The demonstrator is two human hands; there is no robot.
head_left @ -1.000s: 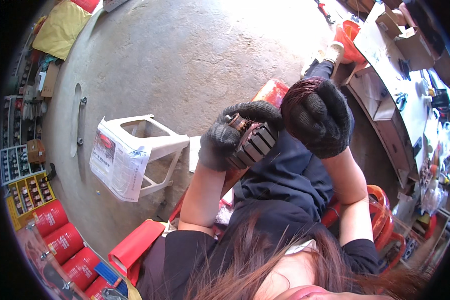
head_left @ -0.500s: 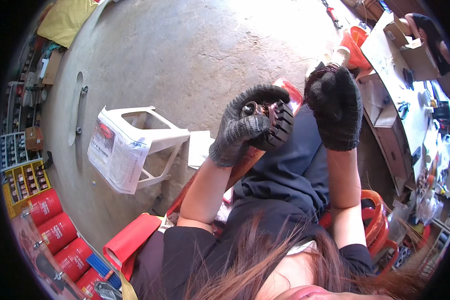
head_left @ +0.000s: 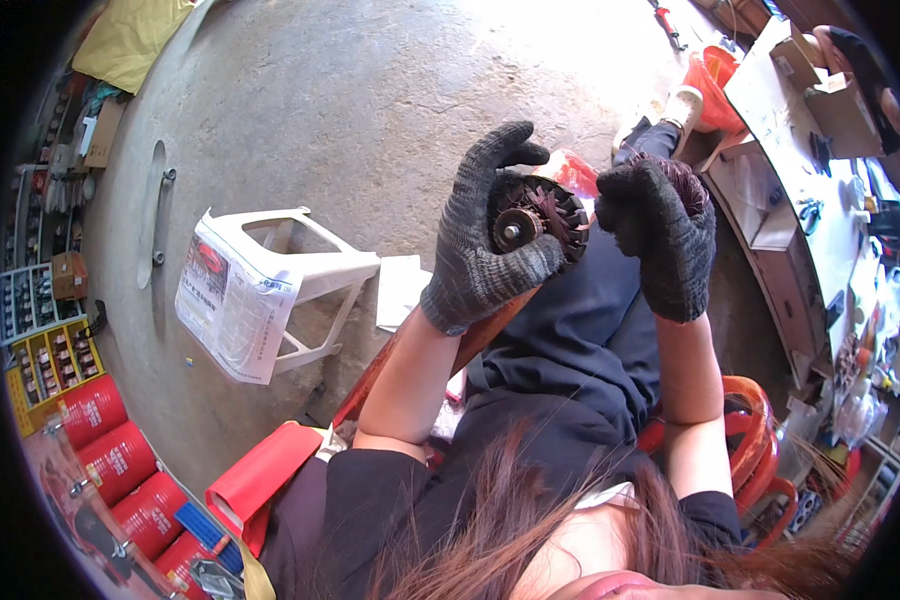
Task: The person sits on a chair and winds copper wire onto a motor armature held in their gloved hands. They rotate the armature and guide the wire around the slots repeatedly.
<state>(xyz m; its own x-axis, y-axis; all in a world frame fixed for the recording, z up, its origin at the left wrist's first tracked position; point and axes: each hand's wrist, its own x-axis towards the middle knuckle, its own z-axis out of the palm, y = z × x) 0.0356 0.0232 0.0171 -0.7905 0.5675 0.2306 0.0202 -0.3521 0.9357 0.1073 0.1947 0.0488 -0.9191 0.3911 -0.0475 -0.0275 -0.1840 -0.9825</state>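
My gloved left hand [head_left: 485, 255] grips a round slotted metal motor rotor [head_left: 548, 205] with its thumb and palm, the upper fingers lifted and curled over it; the shaft and copper-coloured hub face up, among dark windings in the slots. To its right, my gloved right hand [head_left: 660, 245] is closed on a bundle of thin dark red wire [head_left: 685, 185], close to the rotor's rim. Both hands are over my lap, above a long red and brown object [head_left: 570, 170] whose shape is partly hidden.
A white plastic stool [head_left: 325, 260] with newspaper [head_left: 225, 310] stands left on the floor. Red drums [head_left: 140, 515] and parts bins [head_left: 55, 370] line the left edge. At right are a cluttered bench [head_left: 785, 120], cardboard boxes [head_left: 840, 110], red bucket [head_left: 710, 80] and another person's arm [head_left: 885, 105].
My left hand's upper fingers have lifted and the rotor has turned to show its end face. My right hand and the wire bundle have rotated and shifted slightly down since half a second ago.
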